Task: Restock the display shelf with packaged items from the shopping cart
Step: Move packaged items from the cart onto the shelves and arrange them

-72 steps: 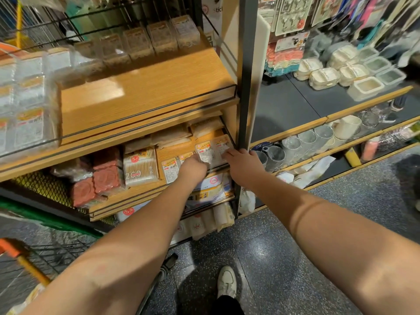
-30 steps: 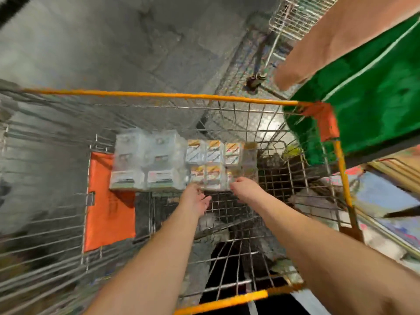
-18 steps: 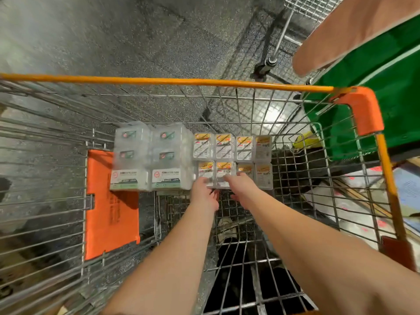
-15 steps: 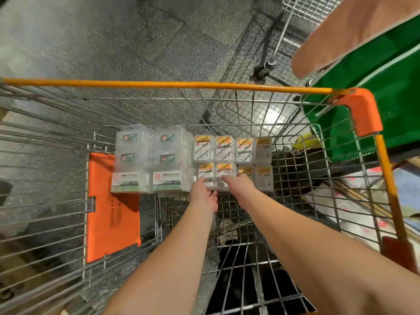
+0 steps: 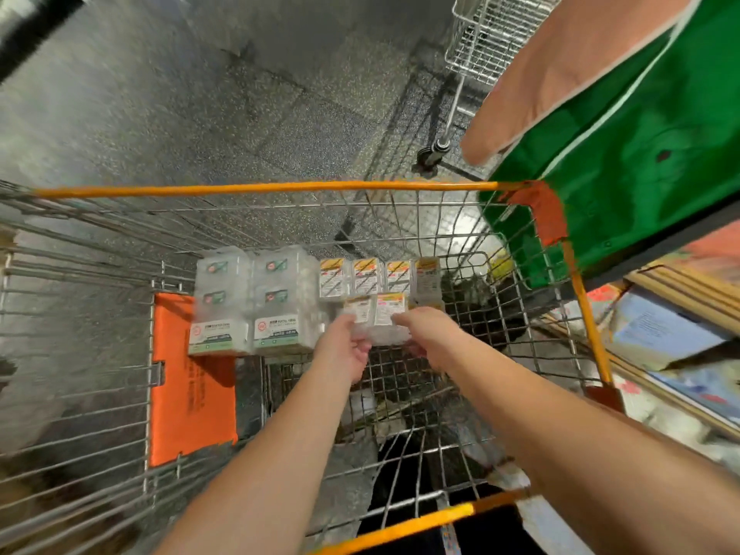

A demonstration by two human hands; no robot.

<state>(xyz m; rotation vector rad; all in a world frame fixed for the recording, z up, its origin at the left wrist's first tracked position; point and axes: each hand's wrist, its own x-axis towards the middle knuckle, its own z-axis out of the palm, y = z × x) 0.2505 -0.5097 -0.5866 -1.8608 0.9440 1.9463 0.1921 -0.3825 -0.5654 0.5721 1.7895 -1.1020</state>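
Clear plastic packs with orange-topped labels (image 5: pixel 378 314) sit between the two hands above the wire floor of the shopping cart (image 5: pixel 256 189). The left hand (image 5: pixel 344 350) curls around the left side of the pair and the right hand (image 5: pixel 430 336) closes on the right side, so both are pinching the same small bundle, raised a little off the row of matching packs (image 5: pixel 366 276) just behind. Beside that row stands a block of larger clear boxes with green labels (image 5: pixel 250 300).

The risk I see is the bundle splitting: two loose, slick packs squeezed only from the ends could buckle in the middle, and one would drop through to the cart floor. A lift that drags backward might also topple the row behind. The view is blurred, so fingertip placement is unclear, and the display shelf is barely in sight at the right edge
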